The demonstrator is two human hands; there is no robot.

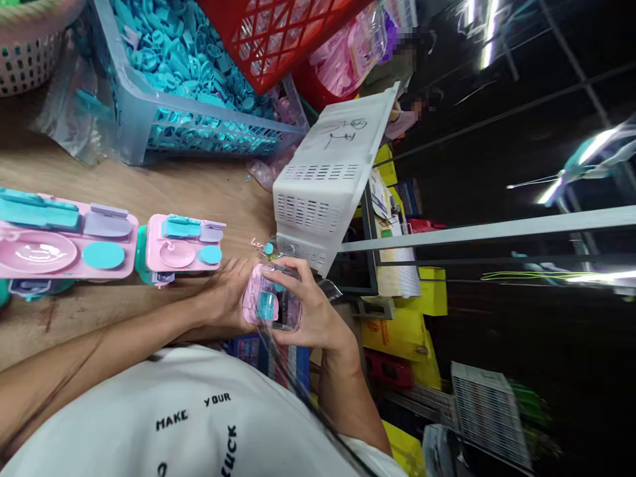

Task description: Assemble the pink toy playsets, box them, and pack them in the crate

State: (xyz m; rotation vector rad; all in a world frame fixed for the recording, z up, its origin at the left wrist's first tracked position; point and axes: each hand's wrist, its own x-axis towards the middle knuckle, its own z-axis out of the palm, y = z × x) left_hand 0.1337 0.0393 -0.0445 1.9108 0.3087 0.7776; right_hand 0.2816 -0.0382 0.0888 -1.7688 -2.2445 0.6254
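Close to my body, both hands are on a small pink toy piece (253, 299) with a clear plastic cover (289, 311) at its right side. My left hand (228, 291) presses against the pink side, its fingers partly hidden behind the toy. Curled around the clear cover is my right hand (311, 308), with fingers over the top and thumb below. Left of my hands, a pink toy sink unit (155, 252) with teal and lilac parts lies on the wooden table (199, 182). Another such unit (128, 265) stands further left.
A clear-blue crate (134, 126) of teal parts stands at the back, under a red basket (271, 69). A white basket (322, 159) leans at the table's right edge. Small loose pieces (268, 248) and plastic bags (82, 122) lie about. Yellow boxes (432, 291) are beyond.
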